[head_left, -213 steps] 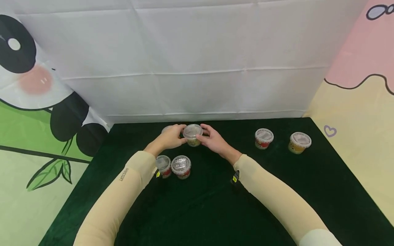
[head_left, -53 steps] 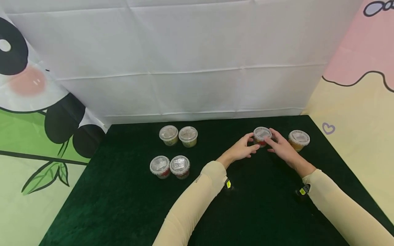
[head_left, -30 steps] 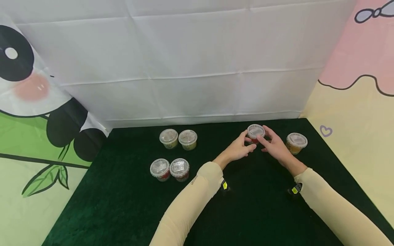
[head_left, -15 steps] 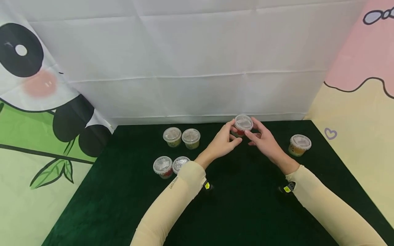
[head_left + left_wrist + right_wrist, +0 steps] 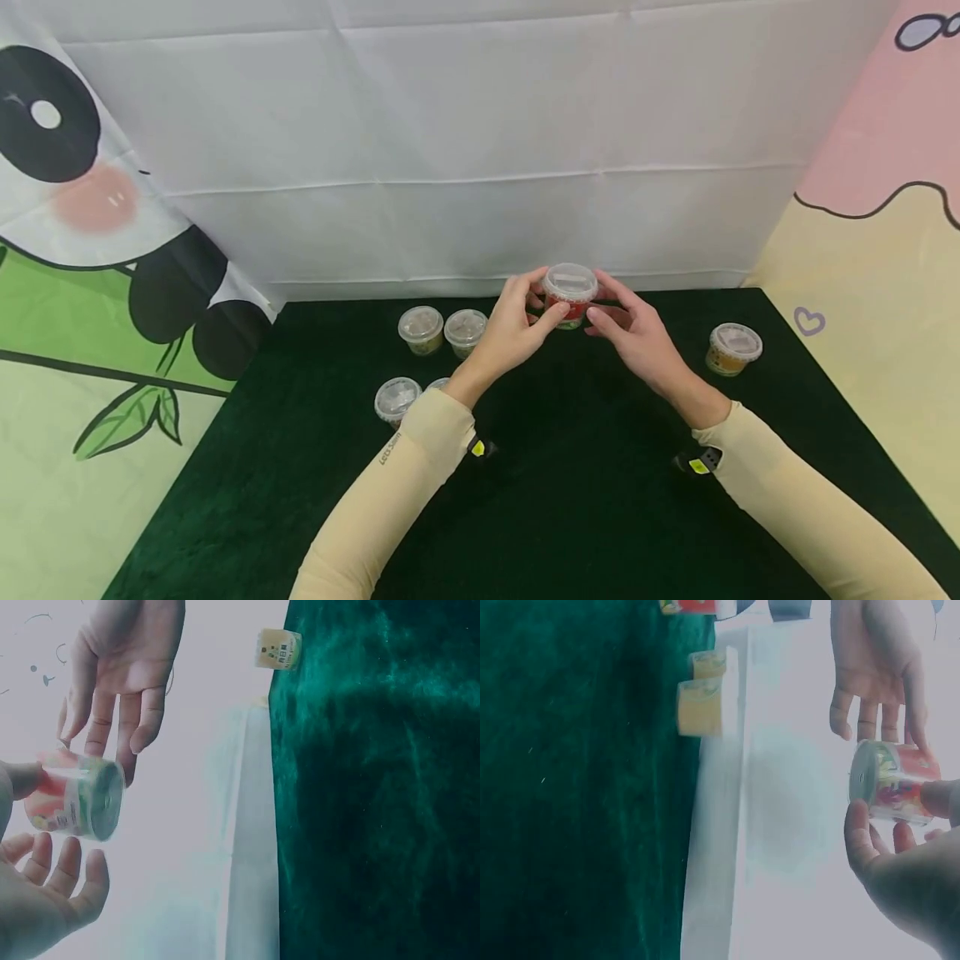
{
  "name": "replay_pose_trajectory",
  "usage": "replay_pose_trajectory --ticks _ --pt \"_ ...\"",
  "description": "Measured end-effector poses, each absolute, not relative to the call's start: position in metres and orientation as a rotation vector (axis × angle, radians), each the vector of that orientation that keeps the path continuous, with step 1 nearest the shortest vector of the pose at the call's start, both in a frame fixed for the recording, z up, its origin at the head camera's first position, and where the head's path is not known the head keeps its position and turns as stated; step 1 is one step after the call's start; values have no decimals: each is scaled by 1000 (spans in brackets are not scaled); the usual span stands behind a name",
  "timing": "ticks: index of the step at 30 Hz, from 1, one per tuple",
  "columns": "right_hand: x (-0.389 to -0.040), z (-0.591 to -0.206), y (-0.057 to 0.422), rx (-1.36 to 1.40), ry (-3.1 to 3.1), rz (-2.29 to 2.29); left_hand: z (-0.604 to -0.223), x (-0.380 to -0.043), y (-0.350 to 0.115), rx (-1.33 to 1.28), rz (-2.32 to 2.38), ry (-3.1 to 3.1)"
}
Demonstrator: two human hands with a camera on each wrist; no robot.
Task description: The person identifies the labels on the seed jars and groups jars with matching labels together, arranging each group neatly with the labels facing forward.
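1. The left sleeve (image 5: 360, 517) is pale cream-yellow, long and close-fitting, with soft creases along the forearm.
2. Small dark lettering (image 5: 390, 448) runs across that sleeve near the wrist; it seems to read "Let's Slim", though the print is tiny.
3. The right sleeve (image 5: 810, 504) is the same cream cloth, plain and smooth on its visible face.
4. Each sleeve ends in a plain cuff of matching colour, leaving the left hand (image 5: 512, 327) and right hand (image 5: 637, 340) bare.
5. Beside each cuff sits a small black wrist device (image 5: 709, 457) with a bright yellow patch (image 5: 699, 467).
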State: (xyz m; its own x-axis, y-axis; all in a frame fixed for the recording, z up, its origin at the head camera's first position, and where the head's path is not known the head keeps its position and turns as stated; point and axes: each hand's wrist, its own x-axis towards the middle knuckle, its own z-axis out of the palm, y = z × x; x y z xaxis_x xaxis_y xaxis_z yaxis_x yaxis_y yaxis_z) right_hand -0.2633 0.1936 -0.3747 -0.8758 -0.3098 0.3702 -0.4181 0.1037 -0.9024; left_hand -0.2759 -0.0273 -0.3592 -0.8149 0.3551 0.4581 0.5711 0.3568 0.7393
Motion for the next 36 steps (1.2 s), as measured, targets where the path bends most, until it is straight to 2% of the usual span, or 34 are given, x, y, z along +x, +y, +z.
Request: replay_pose_trajectory --ticks 13,23,36 --pt "-252 -367 180 834 -2210 2355 -359 -265 -66 -898 -1918 -2404" --pt "-247 -380 170 793 -2370 2484 -385 -250 -85 -826 -1968 -2568" --pt "-244 -390 168 658 -2394 2571 -397 -248 -86 -801 -2002 -2601"
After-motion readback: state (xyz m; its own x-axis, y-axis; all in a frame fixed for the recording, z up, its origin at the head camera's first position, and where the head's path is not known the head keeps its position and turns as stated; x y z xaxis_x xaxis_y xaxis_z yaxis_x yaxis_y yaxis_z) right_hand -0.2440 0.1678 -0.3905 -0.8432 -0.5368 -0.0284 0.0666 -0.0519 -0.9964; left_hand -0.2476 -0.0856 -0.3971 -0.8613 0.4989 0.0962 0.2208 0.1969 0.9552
